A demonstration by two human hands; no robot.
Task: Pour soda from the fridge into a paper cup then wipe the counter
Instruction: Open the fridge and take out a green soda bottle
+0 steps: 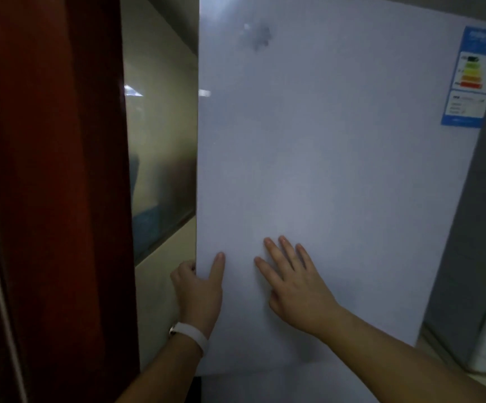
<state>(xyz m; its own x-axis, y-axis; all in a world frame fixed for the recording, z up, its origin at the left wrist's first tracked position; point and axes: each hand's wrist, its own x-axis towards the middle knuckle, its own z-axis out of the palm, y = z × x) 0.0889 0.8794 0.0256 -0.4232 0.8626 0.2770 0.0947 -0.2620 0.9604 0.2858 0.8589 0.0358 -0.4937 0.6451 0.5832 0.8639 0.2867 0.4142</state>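
A white fridge door (337, 158) fills most of the view, seen from close up. My left hand (199, 289) grips the door's left edge low down, fingers curled behind the edge and the thumb flat on the front; a white band is on that wrist. My right hand (294, 283) lies flat on the door's front just to the right, fingers spread, holding nothing. The inside of the fridge is hidden. No soda, paper cup or counter is in view.
A dark red wooden door frame (52, 199) stands at the left. Between it and the fridge is a glossy beige tiled wall (160, 135). A blue energy label (473, 77) is stuck at the door's upper right. A grey surface (480, 228) runs along the right.
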